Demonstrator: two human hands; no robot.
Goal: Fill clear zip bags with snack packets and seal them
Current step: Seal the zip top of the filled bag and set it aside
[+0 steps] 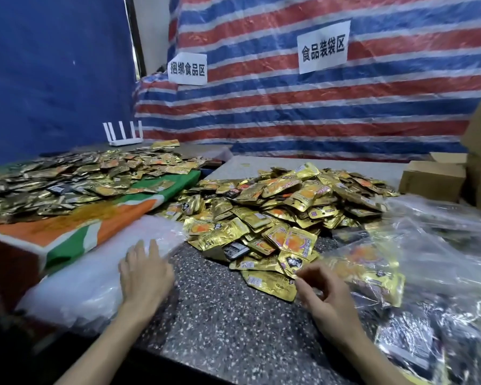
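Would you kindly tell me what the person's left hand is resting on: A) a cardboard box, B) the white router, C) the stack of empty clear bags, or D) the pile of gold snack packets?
C: the left hand lies flat with straight fingers on the stack of empty clear bags, to the left of the pile of gold snack packets.

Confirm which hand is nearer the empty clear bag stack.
Left. The left hand rests on the bag stack; right hand sits apart, by the gold packets.
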